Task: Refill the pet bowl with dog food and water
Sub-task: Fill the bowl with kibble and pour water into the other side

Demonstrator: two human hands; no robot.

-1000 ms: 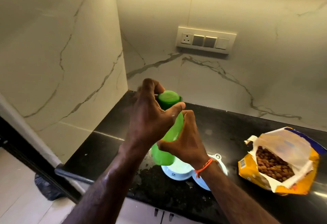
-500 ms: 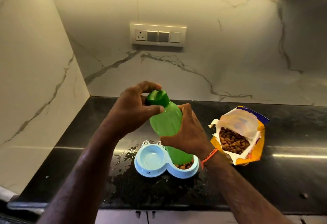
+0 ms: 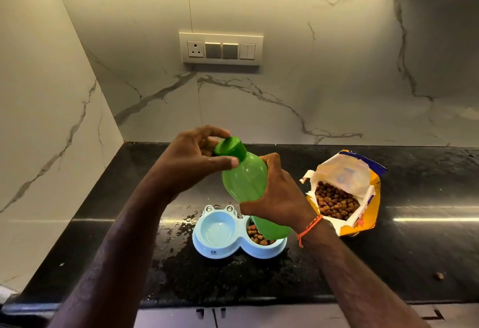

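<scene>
Green bottle [image 3: 246, 185] is held above pet bowl [image 3: 220, 247], long axis tilted, cap [image 3: 230, 147] toward 11 o'clock. Right hand [image 3: 280, 198] clamped on body, left hand [image 3: 191, 164] fingers closed round cap.

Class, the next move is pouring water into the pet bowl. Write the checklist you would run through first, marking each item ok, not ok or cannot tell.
1. Cap off the green bottle: not ok, still on, left hand gripping it.
2. Bottle held firmly: ok, right hand wraps its body.
3. Left compartment of the pet bowl free of kibble: ok.
4. Right compartment filled with kibble: ok.
5. Water in bottle: cannot tell.
6. Countertop dry: not ok, wet around the bowl.
</scene>
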